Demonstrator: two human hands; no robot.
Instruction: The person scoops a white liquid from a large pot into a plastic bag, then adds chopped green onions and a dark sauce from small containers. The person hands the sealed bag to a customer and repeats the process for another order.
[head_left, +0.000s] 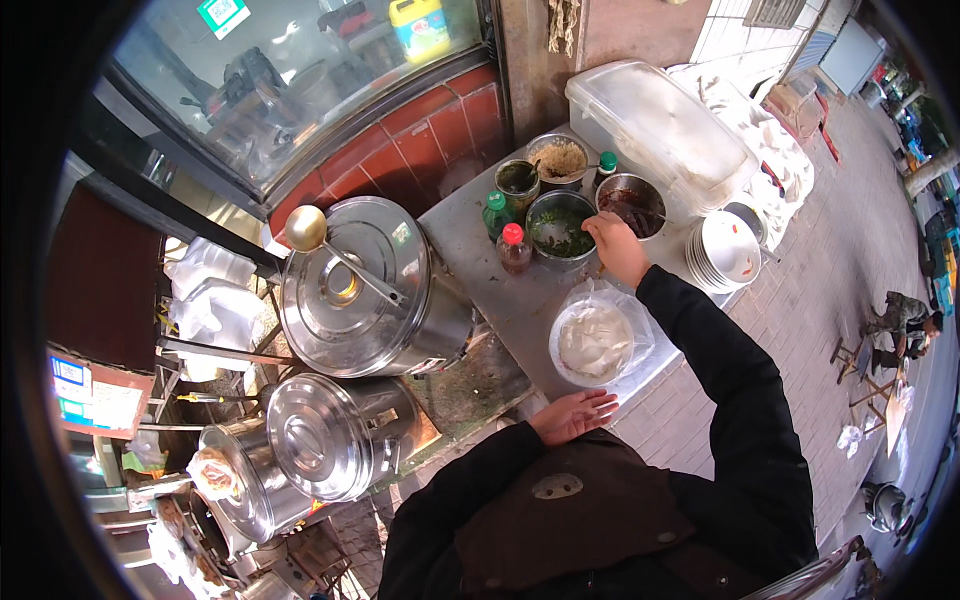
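My right hand (621, 249) reaches over the near right rim of a steel bowl of chopped green herbs (555, 244). Its fingertips are bent together there, and whether they pinch anything is hidden. Just below the table's near edge, my left hand (574, 418) is held palm up with nothing in it, fingers apart. Between the two hands stands a white bowl lined with a clear plastic bag (596, 343), with pale, soft-looking food inside. Right of the herbs is a steel bowl of dark red sauce (630, 208), a spoon or handle leaning in it.
Behind the herbs are a crumbly tan topping (559, 160) and a dark-filled jar (517, 180). A red-capped bottle (514, 251) and green-capped bottle (496, 216) stand left. Bowls (724, 255) are stacked right, near a lidded plastic bin (660, 127). Left, a ladle (307, 229) lies on a steel pot (360, 300).
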